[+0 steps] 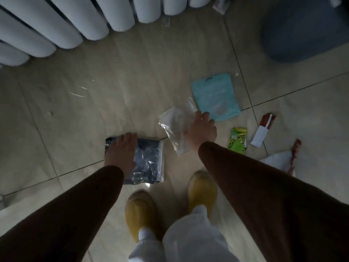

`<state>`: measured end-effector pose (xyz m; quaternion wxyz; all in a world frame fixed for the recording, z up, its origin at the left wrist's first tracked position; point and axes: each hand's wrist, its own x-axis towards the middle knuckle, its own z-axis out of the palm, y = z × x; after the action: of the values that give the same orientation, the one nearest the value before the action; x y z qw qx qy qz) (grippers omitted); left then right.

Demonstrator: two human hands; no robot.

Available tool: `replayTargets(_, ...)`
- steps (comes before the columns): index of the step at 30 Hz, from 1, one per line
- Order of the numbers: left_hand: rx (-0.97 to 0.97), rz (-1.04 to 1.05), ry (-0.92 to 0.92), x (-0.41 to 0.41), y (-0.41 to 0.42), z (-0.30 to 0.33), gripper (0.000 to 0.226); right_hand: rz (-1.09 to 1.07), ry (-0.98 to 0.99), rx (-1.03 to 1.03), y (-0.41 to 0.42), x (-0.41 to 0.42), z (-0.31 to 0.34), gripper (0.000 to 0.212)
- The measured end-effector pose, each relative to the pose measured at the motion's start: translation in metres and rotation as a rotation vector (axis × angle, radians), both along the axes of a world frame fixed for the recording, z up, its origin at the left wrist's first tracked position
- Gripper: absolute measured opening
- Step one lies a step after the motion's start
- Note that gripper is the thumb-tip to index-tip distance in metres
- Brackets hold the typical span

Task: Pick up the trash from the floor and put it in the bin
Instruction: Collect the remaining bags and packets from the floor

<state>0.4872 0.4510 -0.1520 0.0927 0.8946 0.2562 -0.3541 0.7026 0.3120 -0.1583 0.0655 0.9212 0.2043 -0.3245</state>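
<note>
My left hand (pixel 121 156) lies flat on a dark crinkled plastic bag (pixel 149 161) on the tiled floor, fingers over its left edge. My right hand (pixel 203 131) rests on a clear plastic bag (pixel 174 127), fingers stretched toward a light blue packet (pixel 215 95). Whether either hand grips its bag cannot be told. To the right lie a green snack wrapper (pixel 237 139) and a red-and-white wrapper (pixel 263 131). The dark blue-grey bin (pixel 306 33) stands at the top right, blurred.
White radiator columns (pixel 62 25) run along the top left. A small pale wrapper (pixel 221 5) lies near the radiator. A white piece with a reddish strip (pixel 281 159) lies at right. My yellow slippers (pixel 141 210) stand below the bags.
</note>
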Motion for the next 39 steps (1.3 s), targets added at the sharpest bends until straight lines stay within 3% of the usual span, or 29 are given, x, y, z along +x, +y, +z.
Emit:
replayTargets(7, 0.111, -0.213, 0.029, -0.001, 0.003, -0.057, 0.083, -0.107, -0.155, -0.038, -0.001, -0.011, -0.057, 0.083)
replayTargets(9, 0.074, -0.234, 0.109, 0.003, -0.001, -0.052, 0.067, -0.112, -0.154, -0.008, -0.004, -0.014, -0.056, 0.065)
replayTargets(11, 0.014, -0.162, 0.121, 0.012, -0.002, -0.04, 0.031, -0.084, -0.108, 0.062, -0.014, -0.011, -0.045, 0.043)
replayTargets(13, -0.049, -0.098, 0.123, 0.024, 0.001, -0.025, 0.021, -0.087, 0.013, 0.135, -0.032, -0.004, -0.026, 0.027)
replayTargets(17, -0.254, -0.151, 0.075, 0.077, 0.007, 0.024, 0.027, -0.436, 0.209, 0.285, -0.086, 0.001, 0.018, 0.023)
replayTargets(20, -0.323, -0.352, 0.072, 0.149, 0.002, 0.059, 0.027, -0.813, 0.336, 0.343, -0.13, 0.008, 0.041, 0.014)
replayTargets(22, -0.353, -0.473, 0.121, 0.206, -0.01, 0.072, 0.034, -0.912, 0.375, 0.304, -0.16, 0.014, 0.05, 0.009)
replayTargets(25, -0.419, -0.658, 0.21, 0.283, -0.046, 0.072, 0.025, -1.067, 0.382, 0.276, -0.193, 0.021, 0.049, 0.024)
replayTargets(30, -0.371, -0.959, 0.221, 0.353, -0.121, 0.025, 0.015, -0.827, 0.184, 0.147, -0.203, 0.022, 0.011, 0.031)
replayTargets(33, -0.243, -1.165, 0.088, 0.363, -0.146, -0.02, 0.03, -0.766, 0.08, 0.16, -0.193, 0.019, -0.016, 0.042)
replayTargets(39, 0.008, -1.398, -0.252, 0.342, -0.141, -0.061, 0.045, -0.912, -0.109, 0.328, -0.18, 0.014, -0.039, 0.042)
